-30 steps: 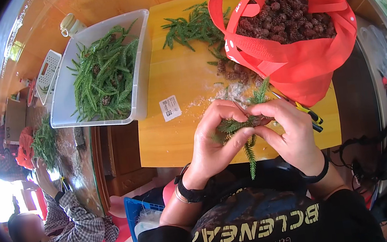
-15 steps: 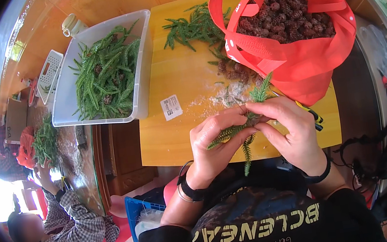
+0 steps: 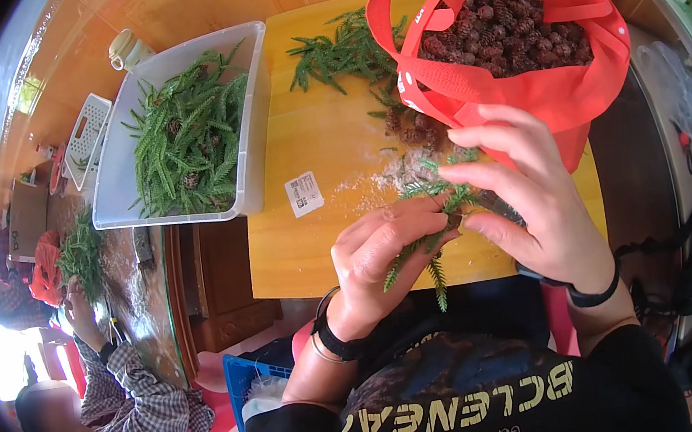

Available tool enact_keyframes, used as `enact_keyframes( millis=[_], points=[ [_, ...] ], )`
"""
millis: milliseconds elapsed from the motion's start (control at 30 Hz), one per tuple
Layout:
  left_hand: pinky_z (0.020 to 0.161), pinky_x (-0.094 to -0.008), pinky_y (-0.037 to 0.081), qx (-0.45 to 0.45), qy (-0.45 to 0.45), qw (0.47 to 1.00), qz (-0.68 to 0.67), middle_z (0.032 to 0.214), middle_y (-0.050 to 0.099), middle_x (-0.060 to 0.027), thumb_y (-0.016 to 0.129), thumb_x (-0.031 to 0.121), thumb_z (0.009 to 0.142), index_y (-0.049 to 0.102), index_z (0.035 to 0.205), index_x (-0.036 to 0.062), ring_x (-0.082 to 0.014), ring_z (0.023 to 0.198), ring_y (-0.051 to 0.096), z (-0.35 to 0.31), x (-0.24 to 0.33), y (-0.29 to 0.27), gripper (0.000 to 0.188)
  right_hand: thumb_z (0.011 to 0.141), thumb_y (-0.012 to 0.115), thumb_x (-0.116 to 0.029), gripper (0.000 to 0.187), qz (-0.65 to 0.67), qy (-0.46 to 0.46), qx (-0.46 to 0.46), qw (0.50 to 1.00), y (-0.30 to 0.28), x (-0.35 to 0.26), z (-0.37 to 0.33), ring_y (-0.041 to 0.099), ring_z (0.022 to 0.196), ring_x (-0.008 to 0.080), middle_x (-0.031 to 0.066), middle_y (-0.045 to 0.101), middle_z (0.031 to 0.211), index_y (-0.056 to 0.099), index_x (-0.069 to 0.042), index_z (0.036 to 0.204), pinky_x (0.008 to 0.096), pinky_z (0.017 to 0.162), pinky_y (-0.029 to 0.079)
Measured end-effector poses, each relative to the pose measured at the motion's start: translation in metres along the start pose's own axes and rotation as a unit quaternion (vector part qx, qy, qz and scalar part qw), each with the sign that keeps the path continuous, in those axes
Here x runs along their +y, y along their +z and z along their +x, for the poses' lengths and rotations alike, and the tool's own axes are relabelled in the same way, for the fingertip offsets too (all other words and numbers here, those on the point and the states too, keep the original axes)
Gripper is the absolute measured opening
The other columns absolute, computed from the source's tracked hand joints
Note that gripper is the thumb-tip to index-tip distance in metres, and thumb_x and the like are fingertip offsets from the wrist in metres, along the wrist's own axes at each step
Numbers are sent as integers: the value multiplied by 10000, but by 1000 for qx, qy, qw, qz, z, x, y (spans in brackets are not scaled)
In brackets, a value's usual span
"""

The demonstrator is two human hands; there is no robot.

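Observation:
My left hand [image 3: 382,255] pinches a green artificial pine sprig [image 3: 437,281] over the near part of the yellow table [image 3: 299,258]. Its branches fan out above and below the fingertips. Beside it, my right hand [image 3: 544,210] is spread with thumb and fingers apart; whether a fingertip touches the sprig I cannot tell. Several loose pine cones [image 3: 415,129] and white crumbs [image 3: 402,174] lie just beyond the hands. A red fabric bag [image 3: 555,96] full of brown pine cones [image 3: 498,35] stands at the far right.
A translucent plastic bin [image 3: 264,121] of pine sprigs [image 3: 186,150] is at the left. More sprigs [image 3: 349,48] lie at the table's far side, and a white label [image 3: 304,194] nearer. Another person in a checked shirt [image 3: 148,412] works at the lower left.
My right hand has come off the sprig's stem, lifted a little to the right and spread its fingers. The left hand keeps its pinch, and the sprig has turned slightly.

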State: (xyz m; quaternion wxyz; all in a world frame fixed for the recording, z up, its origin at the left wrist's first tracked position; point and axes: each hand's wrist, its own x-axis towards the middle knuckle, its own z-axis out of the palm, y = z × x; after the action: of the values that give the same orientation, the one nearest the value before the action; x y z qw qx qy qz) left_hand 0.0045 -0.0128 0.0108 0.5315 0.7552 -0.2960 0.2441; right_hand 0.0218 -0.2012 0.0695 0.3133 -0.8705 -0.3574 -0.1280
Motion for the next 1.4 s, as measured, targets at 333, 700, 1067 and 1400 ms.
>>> enact_keyframes(
  millis=[333, 700, 1067, 1400],
  points=[
    [727, -356, 524, -78, 25, 996, -41, 857, 640, -132, 706, -52, 616, 616, 918, 20, -301, 825, 645, 1, -1, -5, 324, 688, 690, -73, 243, 190, -30, -127, 973, 1, 24, 9, 428, 1179, 334, 101, 550, 1172, 612, -39, 915, 432, 987, 341],
    [698, -346, 550, -64, 22, 997, -33, 773, 658, -123, 780, -22, 599, 606, 837, 34, -255, 731, 667, 5, 8, -3, 301, 686, 709, -14, 139, 319, 40, -116, 940, -2, 17, 8, 618, 834, 226, 96, 632, 849, 601, -11, 774, 314, 756, 477],
    [702, -356, 546, -42, 26, 999, -1, 829, 660, -149, 734, -65, 622, 585, 859, 20, -292, 785, 666, 7, 18, 0, 292, 623, 716, -12, 177, 255, -11, 8, 967, 6, 14, 0, 577, 962, 299, 98, 613, 947, 568, -54, 710, 380, 815, 461],
    [675, -326, 536, -50, 19, 998, -10, 872, 661, -148, 718, -69, 632, 582, 874, 19, -294, 805, 667, 3, 19, 2, 291, 606, 761, -30, 212, 240, -87, 59, 965, 13, 23, -5, 569, 978, 304, 69, 627, 969, 569, -77, 684, 383, 802, 464]
  ],
)
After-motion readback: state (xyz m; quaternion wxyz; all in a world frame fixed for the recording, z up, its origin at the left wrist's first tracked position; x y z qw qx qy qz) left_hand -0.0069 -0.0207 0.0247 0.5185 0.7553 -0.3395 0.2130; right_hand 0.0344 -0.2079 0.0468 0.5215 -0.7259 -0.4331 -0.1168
